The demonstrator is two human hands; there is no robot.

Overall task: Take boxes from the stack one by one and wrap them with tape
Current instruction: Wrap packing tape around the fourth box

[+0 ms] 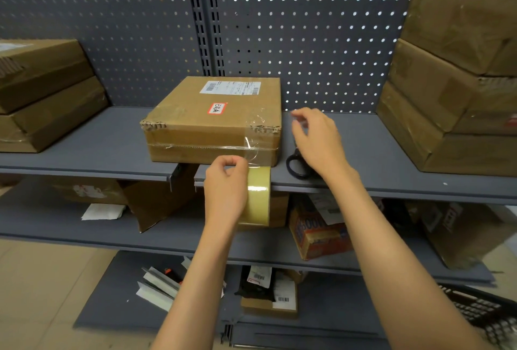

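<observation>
The square brown cardboard box [215, 120] with its white shipping label and small red sticker lies flat on the grey metal shelf [98, 142], near the front edge, between the two side stacks. The left hand [225, 190] has its fingers [235, 160] curled round the yellowish roll of clear packing tape [257, 198], held upright just below the box's near right corner; a glossy strip of tape runs up from the roll across the box's front face and onto its top. The right hand [316, 137] hovers just right of the box, its fingers loosely bent and apart, gripping nothing, above the black-handled scissors [296, 166] that lie on the shelf.

The step in hand looks like running a band round the box. To do it well, keep the strip taut off the roll, smooth it down with the free hand so it beds without wrinkles over the ragged, torn corner, and then reach for the scissors to cut it.

The cardboard is matte and scuffed, and the tape is shiny and creased. A low stack of flat brown boxes [47, 92] stands at far left and a taller stack of tape-wrapped brown boxes [453, 83] at right, against a grey perforated back panel [307, 41].
</observation>
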